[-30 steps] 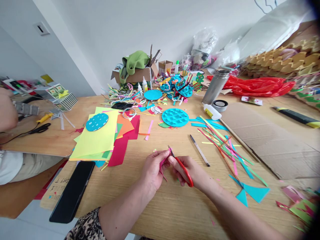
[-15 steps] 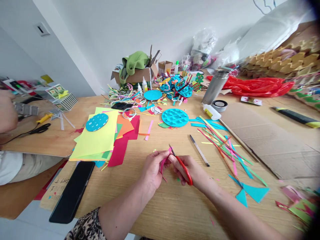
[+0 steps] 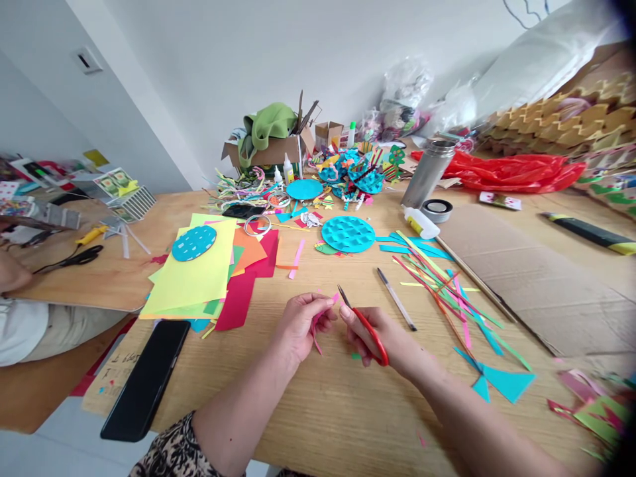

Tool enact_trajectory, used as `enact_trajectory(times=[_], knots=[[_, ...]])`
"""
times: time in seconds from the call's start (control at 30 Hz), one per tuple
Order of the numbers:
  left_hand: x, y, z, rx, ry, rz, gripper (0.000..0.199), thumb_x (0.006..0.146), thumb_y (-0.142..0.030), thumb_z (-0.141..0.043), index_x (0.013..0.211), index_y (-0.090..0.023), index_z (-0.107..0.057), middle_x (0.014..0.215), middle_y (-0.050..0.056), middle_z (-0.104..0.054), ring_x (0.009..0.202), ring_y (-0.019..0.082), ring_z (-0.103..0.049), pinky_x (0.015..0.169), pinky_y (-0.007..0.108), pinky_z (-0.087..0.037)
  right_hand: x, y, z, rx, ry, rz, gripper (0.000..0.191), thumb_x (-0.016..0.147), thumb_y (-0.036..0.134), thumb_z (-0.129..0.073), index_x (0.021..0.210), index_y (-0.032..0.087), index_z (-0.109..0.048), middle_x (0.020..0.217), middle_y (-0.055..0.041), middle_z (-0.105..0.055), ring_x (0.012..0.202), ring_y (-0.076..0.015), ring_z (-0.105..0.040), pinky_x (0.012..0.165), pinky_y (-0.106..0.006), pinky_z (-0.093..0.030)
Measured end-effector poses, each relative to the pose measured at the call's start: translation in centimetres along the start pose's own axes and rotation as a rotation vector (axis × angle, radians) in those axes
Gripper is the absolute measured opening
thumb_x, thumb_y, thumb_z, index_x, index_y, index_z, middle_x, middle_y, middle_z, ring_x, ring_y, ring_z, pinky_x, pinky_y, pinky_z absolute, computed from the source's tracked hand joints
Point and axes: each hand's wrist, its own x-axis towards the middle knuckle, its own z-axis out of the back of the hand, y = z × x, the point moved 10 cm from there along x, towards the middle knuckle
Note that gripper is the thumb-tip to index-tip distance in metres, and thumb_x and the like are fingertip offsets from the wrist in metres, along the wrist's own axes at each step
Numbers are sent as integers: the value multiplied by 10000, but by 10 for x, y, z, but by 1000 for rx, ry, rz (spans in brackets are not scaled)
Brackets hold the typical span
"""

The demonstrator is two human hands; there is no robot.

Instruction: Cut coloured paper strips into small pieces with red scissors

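Over the middle of the wooden table, my left hand [image 3: 307,323] pinches a narrow pink paper strip [image 3: 318,339], whose tip pokes out past the thumb. A small gap to its right, my right hand [image 3: 376,336] grips red-handled scissors [image 3: 370,329] by the loops, blades pointing up and left near the strip's tip. Beyond both hands lies a round blue disc [image 3: 348,234] with a woven surface. A pen [image 3: 396,299] rests right of the scissors. Farther right is a loose bunch of coloured paper strips [image 3: 442,285].
Coloured paper sheets [image 3: 191,285] with a dotted blue disc [image 3: 193,244] lie left, above a black phone [image 3: 145,381]. A metal flask [image 3: 430,173], glue bottle [image 3: 420,222] and cardboard sheet [image 3: 536,285] occupy the right. Another person's arm [image 3: 12,271] shows at far left.
My hands have moved apart: the left went slightly left with the pink strip, the right slightly right with the scissors. The other person's arm at far left has drawn back.
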Motion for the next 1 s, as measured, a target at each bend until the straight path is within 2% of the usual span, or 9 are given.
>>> enact_trajectory(times=[0.13, 0.27, 0.53, 1.0], knots=[[3, -16, 5, 90, 14, -55, 193, 559, -253, -764, 597, -122, -628, 416, -49, -466, 392, 32, -374, 408, 176, -236, -3, 3, -2, -24, 65, 20, 559, 798, 689, -421, 620, 164, -497, 420, 33, -489, 366, -79, -458, 374, -181, -311], [4, -24, 6, 154, 45, -81, 188, 562, -251, -762, 604, -129, -625, 386, -73, -404, 373, 24, -296, 410, 192, -180, -5, 2, -8, -53, 148, 36, 540, 812, 669, -426, 655, 160, -515, 449, 23, -510, 400, -85, -469, 405, -191, -345], [3, -20, -1, 230, 137, -73, 163, 597, -259, -736, 624, -116, -663, 457, -39, -458, 433, 36, -340, 446, 205, -212, -6, 4, -13, -75, 191, 61, 531, 825, 658, -420, 669, 159, -511, 462, 24, -510, 410, -87, -476, 430, -201, -361], [3, -20, -2, 258, 142, -64, 132, 584, -246, -718, 593, -130, -656, 409, -57, -407, 410, 43, -302, 451, 230, -181, -7, 3, -14, -65, 194, 54, 524, 806, 661, -449, 657, 162, -506, 445, 31, -496, 390, -84, -469, 407, -195, -349]])
